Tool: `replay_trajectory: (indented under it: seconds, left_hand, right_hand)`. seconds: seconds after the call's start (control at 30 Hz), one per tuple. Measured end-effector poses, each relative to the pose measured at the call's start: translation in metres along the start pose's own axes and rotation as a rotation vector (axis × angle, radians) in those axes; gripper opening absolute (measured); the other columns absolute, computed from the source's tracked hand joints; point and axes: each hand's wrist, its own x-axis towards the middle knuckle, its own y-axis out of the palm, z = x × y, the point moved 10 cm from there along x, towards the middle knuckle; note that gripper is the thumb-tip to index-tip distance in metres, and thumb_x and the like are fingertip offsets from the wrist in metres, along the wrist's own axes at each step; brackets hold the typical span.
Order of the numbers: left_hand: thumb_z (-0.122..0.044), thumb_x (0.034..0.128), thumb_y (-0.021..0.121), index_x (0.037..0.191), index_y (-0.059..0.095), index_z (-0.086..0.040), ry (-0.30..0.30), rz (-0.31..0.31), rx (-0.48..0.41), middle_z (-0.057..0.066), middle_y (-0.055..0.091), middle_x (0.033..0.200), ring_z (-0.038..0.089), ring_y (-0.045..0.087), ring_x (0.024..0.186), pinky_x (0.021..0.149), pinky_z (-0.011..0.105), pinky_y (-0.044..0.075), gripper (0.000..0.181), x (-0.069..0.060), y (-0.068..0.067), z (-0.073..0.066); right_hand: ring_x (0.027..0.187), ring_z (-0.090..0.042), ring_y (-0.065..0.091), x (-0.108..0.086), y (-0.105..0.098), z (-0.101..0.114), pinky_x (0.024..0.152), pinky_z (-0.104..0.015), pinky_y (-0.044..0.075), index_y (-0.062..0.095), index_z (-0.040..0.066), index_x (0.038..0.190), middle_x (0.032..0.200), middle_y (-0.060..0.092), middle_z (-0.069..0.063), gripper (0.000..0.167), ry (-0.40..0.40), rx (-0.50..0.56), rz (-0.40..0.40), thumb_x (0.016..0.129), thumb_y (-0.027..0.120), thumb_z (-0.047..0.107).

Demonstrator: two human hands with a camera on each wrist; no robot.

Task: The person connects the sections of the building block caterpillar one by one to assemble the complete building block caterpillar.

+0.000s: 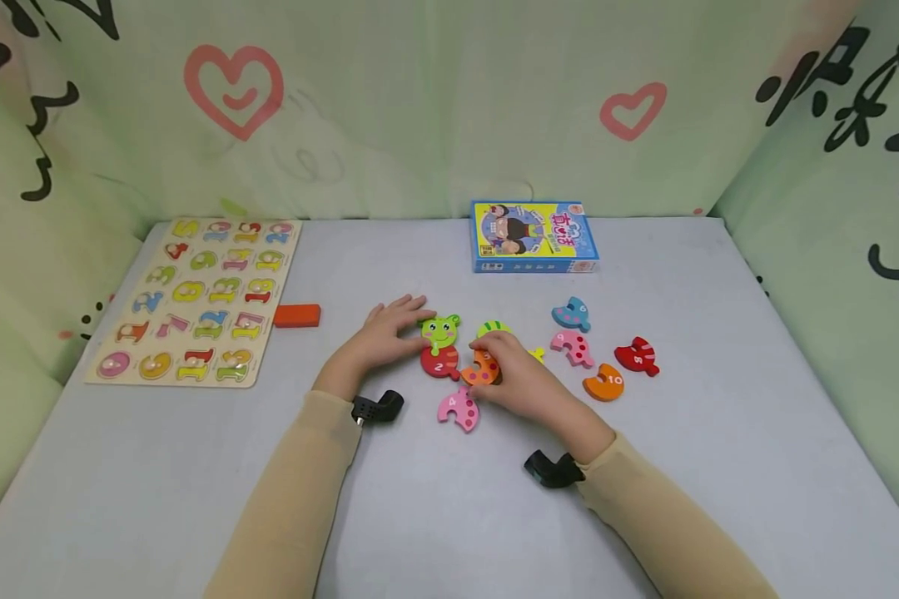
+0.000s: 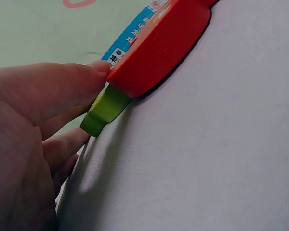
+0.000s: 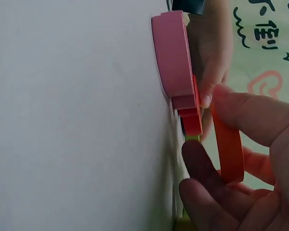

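My left hand (image 1: 382,337) rests beside a green animal-head puzzle piece (image 1: 439,331) and a red piece marked 2 (image 1: 439,363). Its thumb touches the red piece's edge, and the other fingers reach past the green head. Between thumb and fingers, my right hand (image 1: 528,383) pinches an orange spotted puzzle piece (image 1: 481,368). In the right wrist view this orange piece (image 3: 229,149) is tilted above the table, right of the red piece. Just below the red one lies a pink piece marked 4 (image 1: 459,408). A green striped piece (image 1: 493,328) is partly covered by the right hand.
Farther right lie blue (image 1: 571,314), pink (image 1: 573,347), orange (image 1: 604,383) and red (image 1: 638,357) pieces. A yellow bit (image 1: 538,354) peeks out behind the right hand. A blue box (image 1: 533,237) stands at the back. Left are a number board (image 1: 133,378) and an orange block (image 1: 297,316).
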Motion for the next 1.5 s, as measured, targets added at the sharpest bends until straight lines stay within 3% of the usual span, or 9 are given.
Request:
replay_trajectory:
  seconds: [0.43, 0.77, 0.97, 1.3, 1.5]
  left_hand:
    - [-0.04, 0.0857, 0.054, 0.135, 0.045, -0.023, -0.007, 0.003, 0.008, 0.0, 0.027, 0.15, 0.02, 0.013, 0.141, 0.113, 0.05, 0.002, 0.053, 0.001, 0.001, 0.0]
    - [-0.041, 0.0857, 0.054, 0.134, 0.045, -0.023, -0.004, -0.006, 0.017, 0.0, 0.028, 0.149, 0.021, 0.014, 0.141, 0.113, 0.051, 0.003, 0.053, 0.002, 0.0, 0.002]
    - [-0.041, 0.0856, 0.054, 0.134, 0.045, -0.023, -0.003, -0.005, 0.015, 0.0, 0.028, 0.149, 0.021, 0.014, 0.141, 0.113, 0.051, 0.003, 0.053, 0.002, 0.0, 0.001]
    - [-0.041, 0.0855, 0.054, 0.135, 0.045, -0.023, -0.003, -0.003, 0.01, -0.001, 0.027, 0.15, 0.02, 0.013, 0.141, 0.113, 0.051, 0.003, 0.053, 0.001, 0.0, 0.001]
    - [-0.041, 0.0854, 0.054, 0.135, 0.045, -0.023, 0.006, -0.005, 0.005, 0.0, 0.028, 0.149, 0.02, 0.014, 0.141, 0.113, 0.051, 0.003, 0.053, 0.002, 0.0, 0.001]
  right_hand:
    - [0.116, -0.023, 0.048, 0.005, 0.005, 0.004, 0.092, -0.042, 0.047, 0.046, 0.014, 0.129, 0.135, 0.039, -0.008, 0.063, 0.008, -0.091, -0.014, 0.076, 0.071, 0.035]
    - [0.118, -0.025, 0.046, 0.003, 0.012, 0.012, 0.094, -0.043, 0.045, 0.047, 0.012, 0.128, 0.133, 0.044, -0.009, 0.062, -0.014, -0.083, -0.002, 0.076, 0.071, 0.036]
    - [0.121, -0.025, 0.044, 0.005, 0.016, 0.009, 0.098, -0.042, 0.043, 0.042, 0.008, 0.132, 0.135, 0.044, -0.011, 0.071, 0.025, -0.05, -0.009, 0.074, 0.072, 0.037]
    - [0.117, -0.023, 0.046, 0.007, 0.014, 0.011, 0.095, -0.039, 0.046, 0.045, 0.009, 0.128, 0.13, 0.046, -0.009, 0.067, 0.035, -0.019, -0.031, 0.073, 0.074, 0.034]
    - [0.117, -0.022, 0.047, 0.007, 0.013, 0.015, 0.096, -0.039, 0.044, 0.046, 0.008, 0.126, 0.129, 0.047, -0.009, 0.064, 0.0, -0.036, -0.044, 0.074, 0.074, 0.033]
